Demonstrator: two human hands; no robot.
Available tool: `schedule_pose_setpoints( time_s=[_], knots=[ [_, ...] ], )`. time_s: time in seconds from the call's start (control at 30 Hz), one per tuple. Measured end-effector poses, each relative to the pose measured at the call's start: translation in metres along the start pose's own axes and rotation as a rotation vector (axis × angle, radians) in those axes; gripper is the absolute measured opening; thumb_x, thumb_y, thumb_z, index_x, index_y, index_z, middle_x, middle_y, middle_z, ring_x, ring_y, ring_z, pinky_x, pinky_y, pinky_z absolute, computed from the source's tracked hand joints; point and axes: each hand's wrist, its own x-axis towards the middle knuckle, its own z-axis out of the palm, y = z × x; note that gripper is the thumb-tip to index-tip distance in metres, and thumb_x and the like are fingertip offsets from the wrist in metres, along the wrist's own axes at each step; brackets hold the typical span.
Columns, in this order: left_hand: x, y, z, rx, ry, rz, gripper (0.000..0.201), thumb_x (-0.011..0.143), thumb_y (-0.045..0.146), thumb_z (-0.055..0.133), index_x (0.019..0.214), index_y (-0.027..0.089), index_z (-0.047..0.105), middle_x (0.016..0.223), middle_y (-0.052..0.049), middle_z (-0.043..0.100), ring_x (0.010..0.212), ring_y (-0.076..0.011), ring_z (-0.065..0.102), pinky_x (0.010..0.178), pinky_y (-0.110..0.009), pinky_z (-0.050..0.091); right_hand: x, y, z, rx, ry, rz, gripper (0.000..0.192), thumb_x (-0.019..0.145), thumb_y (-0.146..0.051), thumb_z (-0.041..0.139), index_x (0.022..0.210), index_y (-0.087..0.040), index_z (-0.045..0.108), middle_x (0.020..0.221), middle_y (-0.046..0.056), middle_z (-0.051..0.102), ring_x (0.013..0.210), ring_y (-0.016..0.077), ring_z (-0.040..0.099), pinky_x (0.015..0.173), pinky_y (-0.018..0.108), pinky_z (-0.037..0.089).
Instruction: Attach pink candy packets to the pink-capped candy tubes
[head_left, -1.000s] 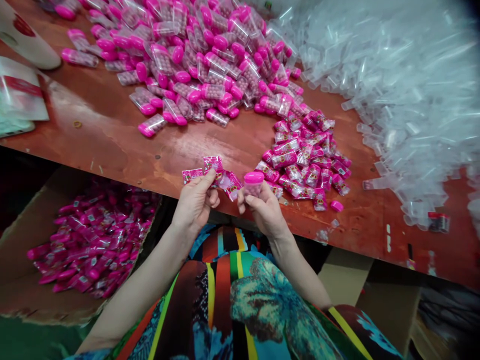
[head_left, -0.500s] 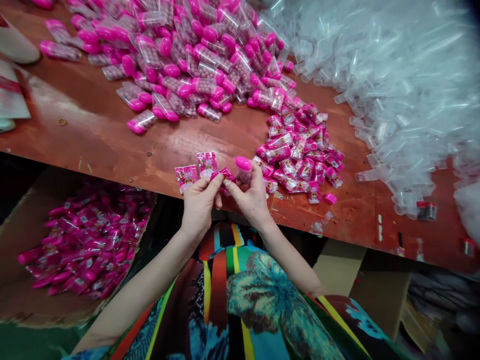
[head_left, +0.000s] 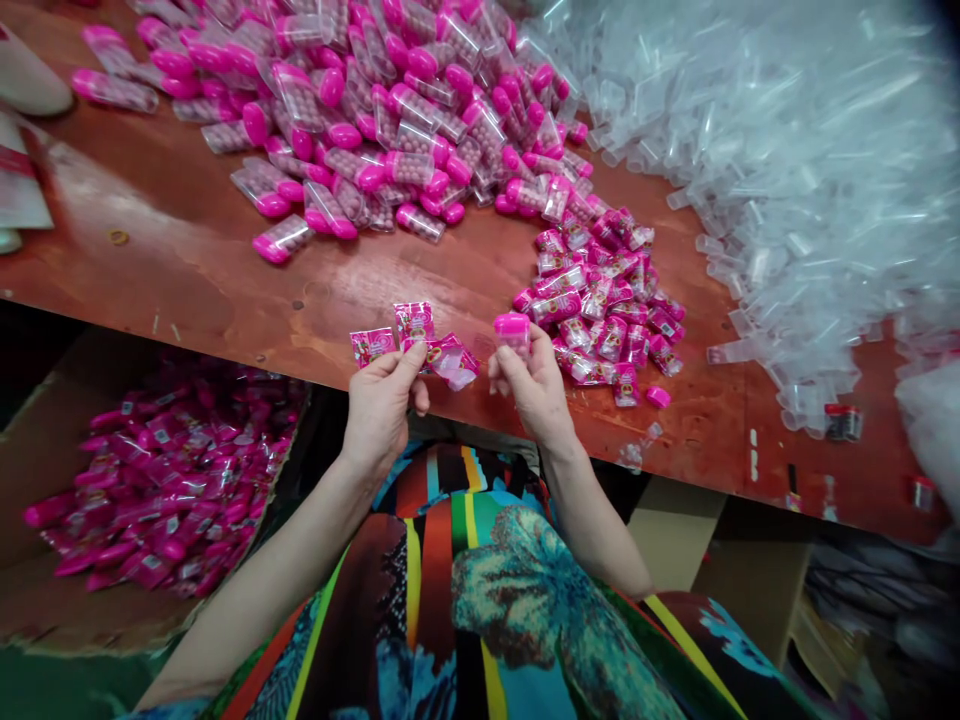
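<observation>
Fingers (head_left: 409,362) of the left hand (head_left: 379,405) pinch a fan of labels (head_left: 414,330); the right hand (head_left: 534,385) grips a pink-capped tube (head_left: 513,335) over the near bench (head_left: 187,270) edge. Labelling seems underway, probably needing one label wrapped on squarely.

Left hand (head_left: 379,405) pinches glossy printed foil-like pink labels (head_left: 412,338). Right hand (head_left: 534,385) grips a clear plastic tube (head_left: 513,335) with smooth pink plastic cap. Beyond the grip: worn, semi-gloss reddish wooden tabletop (head_left: 187,270); translucent plastic sleeves (head_left: 787,150). Below left of the grip: matt cardboard box (head_left: 45,460).
</observation>
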Motion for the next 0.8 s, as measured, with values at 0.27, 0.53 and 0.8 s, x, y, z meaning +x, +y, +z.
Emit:
schedule_pose_setpoints(
  time_s=[0.27,0.53,0.8],
  knots=[
    [0.0,-0.006,0.005,-0.036,-0.008,0.023,0.033,0.081,0.042,0.079,0.066,0.018,0.061,0.044,0.005,0.051,0.037,-0.0069,0.042,0.041,-0.022,0.031,-0.031,0.002,0.017,0.179,-0.14,0.16,0.044,0.097,-0.053,0.056,0.127,-0.028,0.037,0.071,-0.007,0.059,0.041,0.0062,0.036,0.042,0.024,0.033],
    [0.0,-0.004,0.007,-0.099,-0.093,-0.045,0.031,0.076,0.042,0.083,0.076,0.017,0.064,0.048,0.007,0.05,0.038,-0.0061,0.042,0.04,-0.021,0.03,-0.034,0.006,0.016,0.253,-0.258,0.244,0.059,0.097,-0.058,0.055,0.142,-0.03,0.03,0.066,-0.009,0.058,0.038,0.0059,0.033,0.039,0.022,0.029],
    [-0.001,-0.001,0.006,-0.257,-0.255,-0.208,0.038,0.071,0.029,0.088,0.083,0.019,0.053,0.056,0.011,0.047,0.036,-0.0014,0.034,0.036,-0.018,0.024,-0.036,0.014,0.019,0.176,-0.264,0.202,0.068,0.098,-0.053,0.056,0.152,-0.029,0.023,0.068,-0.008,0.055,0.046,0.0082,0.04,0.045,0.023,0.034]
  ],
)
